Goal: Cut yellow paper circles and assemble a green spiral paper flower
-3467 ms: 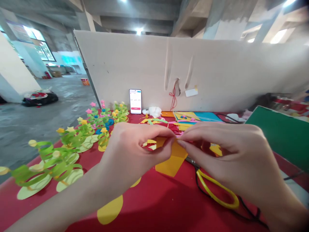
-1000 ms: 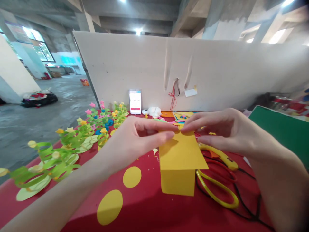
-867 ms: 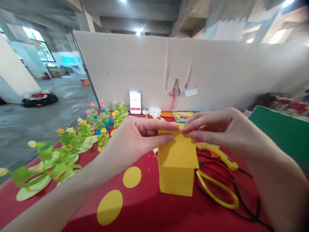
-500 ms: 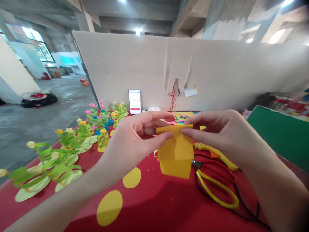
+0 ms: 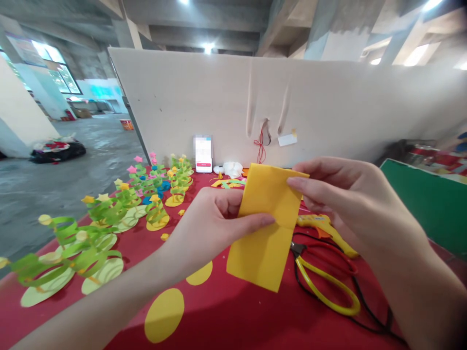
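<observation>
A yellow piece of paper [image 5: 264, 243] is held up in front of me, tilted, with a faint crease across its middle. My left hand [image 5: 219, 218] is closed on its left side, the thumb flat on the front and the fingers behind. At the upper right corner, my right hand [image 5: 339, 189] pinches the edge between thumb and fingers. Below and to the right lie scissors [image 5: 328, 282] with red and yellow handles, beside a yellow glue gun [image 5: 330, 231]. Two yellow paper ovals [image 5: 165, 315] rest on the table to the left of the sheet.
Several green paper spirals [image 5: 98, 243] with star tops stand along the table's left side. A phone [image 5: 203, 154] leans against the white partition [image 5: 189, 97]. Paper strips [image 5: 228, 183] lie at the back, and a green board [image 5: 426, 204] stands at right. The glue gun's black cable runs near the scissors.
The yellow paper was folded over at the top; now it is opened out into a long tilted sheet. My right hand has moved to its upper right corner, my left thumb lower across it.
</observation>
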`<action>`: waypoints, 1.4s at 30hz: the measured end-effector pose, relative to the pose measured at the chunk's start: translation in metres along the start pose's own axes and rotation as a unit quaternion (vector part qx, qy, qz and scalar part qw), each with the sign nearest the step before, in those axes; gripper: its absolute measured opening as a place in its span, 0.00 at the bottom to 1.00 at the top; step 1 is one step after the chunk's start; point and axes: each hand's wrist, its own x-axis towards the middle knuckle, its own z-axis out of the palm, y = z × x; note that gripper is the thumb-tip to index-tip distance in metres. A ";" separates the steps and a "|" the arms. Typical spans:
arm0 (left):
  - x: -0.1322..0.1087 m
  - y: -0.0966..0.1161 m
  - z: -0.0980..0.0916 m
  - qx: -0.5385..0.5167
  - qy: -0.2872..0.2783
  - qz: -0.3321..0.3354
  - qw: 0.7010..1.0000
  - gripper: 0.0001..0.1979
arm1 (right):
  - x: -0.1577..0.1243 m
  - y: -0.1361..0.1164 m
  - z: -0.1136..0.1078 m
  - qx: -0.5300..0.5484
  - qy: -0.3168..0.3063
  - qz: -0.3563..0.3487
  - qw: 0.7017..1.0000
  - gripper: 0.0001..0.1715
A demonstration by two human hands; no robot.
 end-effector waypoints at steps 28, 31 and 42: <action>-0.005 0.008 -0.006 0.291 0.043 0.017 0.956 0.16 | 0.000 -0.008 -0.010 0.004 -0.025 0.033 0.999 0.05; -0.007 0.009 -0.006 0.315 0.050 0.032 0.947 0.17 | 0.002 -0.010 -0.012 0.021 -0.038 0.048 0.998 0.05; -0.003 0.008 -0.005 0.297 -0.022 0.068 0.952 0.18 | 0.003 0.000 0.003 -0.013 -0.125 0.105 0.987 0.03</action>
